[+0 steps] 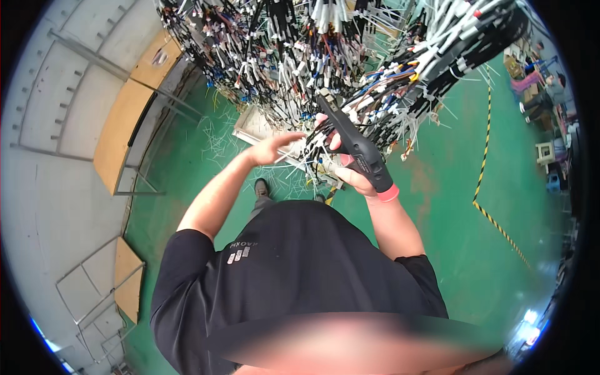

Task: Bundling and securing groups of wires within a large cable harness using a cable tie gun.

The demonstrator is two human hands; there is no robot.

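Green floor across mid-frame. Thin white strips scattered left of centre, more near a dark shoe. Black-and-yellow striped tape down right; pale stool near right edge.

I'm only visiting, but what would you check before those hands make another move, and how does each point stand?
1. Right hand has hold of the black handheld tool: ok, it is wrapped around it.
2. Left hand is free of tools: ok, its fingers are outstretched.
3. Left fingertips are clear of the wire bundles: cannot tell, they meet in the view.
4. Tool's nose is clear of the wires: cannot tell, it overlaps them from above.
5. Green floor is free of scraps: not ok, thin white strips are strewn on it.
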